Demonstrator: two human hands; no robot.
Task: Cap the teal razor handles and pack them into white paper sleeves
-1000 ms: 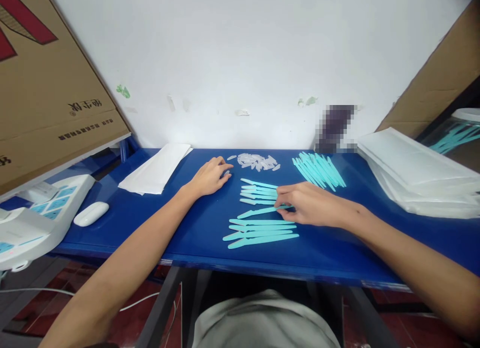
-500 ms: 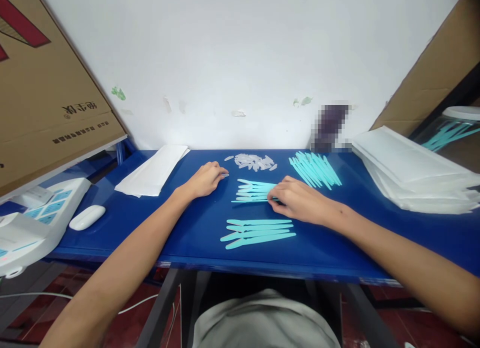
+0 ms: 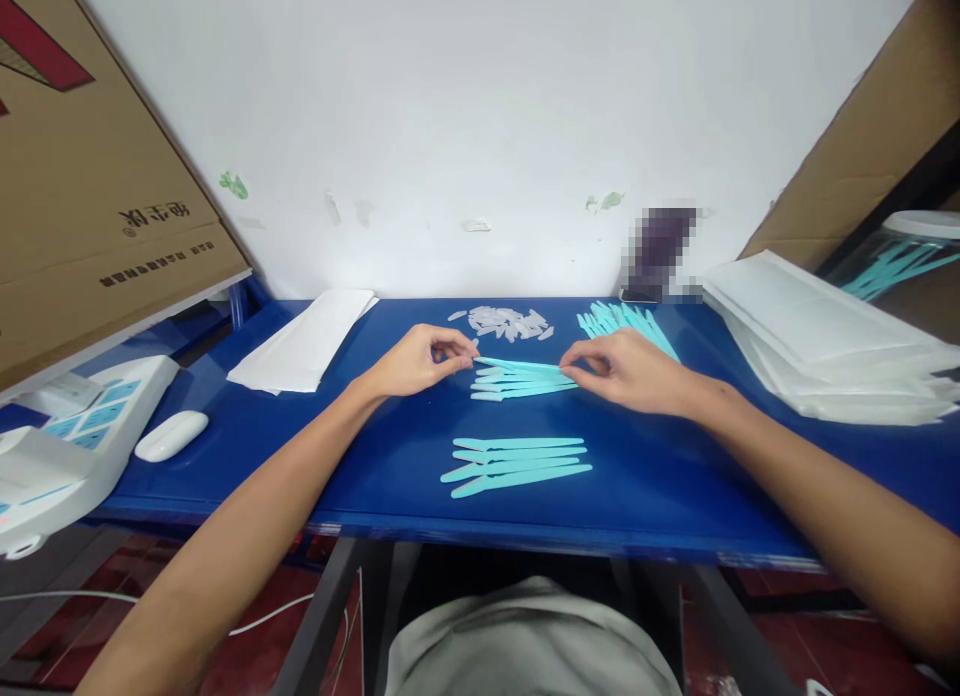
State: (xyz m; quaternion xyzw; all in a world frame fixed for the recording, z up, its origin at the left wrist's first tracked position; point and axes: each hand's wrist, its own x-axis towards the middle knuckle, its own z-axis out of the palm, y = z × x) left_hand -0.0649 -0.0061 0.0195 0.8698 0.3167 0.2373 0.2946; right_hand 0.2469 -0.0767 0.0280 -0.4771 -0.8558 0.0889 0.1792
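My right hand (image 3: 634, 371) pinches the handle end of a turquoise eyebrow razor (image 3: 521, 364), lifted over a row of similar razors (image 3: 510, 384). My left hand (image 3: 424, 361) has thumb and forefinger pinched on a small translucent blade cap (image 3: 475, 343), mostly hidden by the fingertips. The cap is at the razor's blade end; whether it is around the blade, I cannot tell. Behind lies a heap of translucent caps (image 3: 510, 323). Closer to the table edge is a group of several razors (image 3: 517, 454). Another razor pile (image 3: 611, 318) is partly behind my right hand.
White sleeves (image 3: 300, 346) lie at left on the blue table (image 3: 360, 476), and a stack of white pouches (image 3: 840, 346) at right. A white earbud case (image 3: 172, 436) sits beside a white device with blue keys (image 3: 112, 416). A lidded jar (image 3: 900, 266) holds more razors. Cardboard (image 3: 97, 196) leans at left.
My right hand has lifted one razor from the middle row and moved right and up. My left hand has moved right with the cap to the razor's blade end.
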